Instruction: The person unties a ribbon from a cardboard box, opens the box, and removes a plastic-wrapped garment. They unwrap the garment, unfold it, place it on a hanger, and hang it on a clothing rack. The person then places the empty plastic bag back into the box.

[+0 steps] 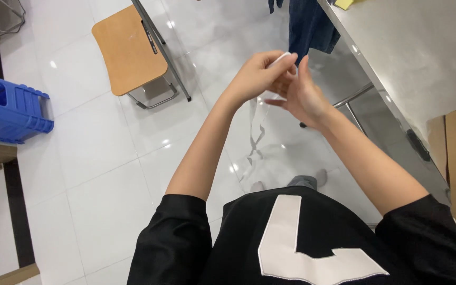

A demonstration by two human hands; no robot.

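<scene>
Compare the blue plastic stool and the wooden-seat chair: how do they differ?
The blue plastic stool is moulded plastic with slotted sides; the wooden-seat chair has a flat tan seat on a thin metal frame. The stool sits at the left edge; the chair stands nearer the hands. Both rest on the white tiled floor.

Both bare forearms reached forward and met at chest height. The left hand [257, 76] pinched its fingertips together, knuckles up. The right hand [303, 95] stood edge-on, fingers extended upward, touching the left.
</scene>
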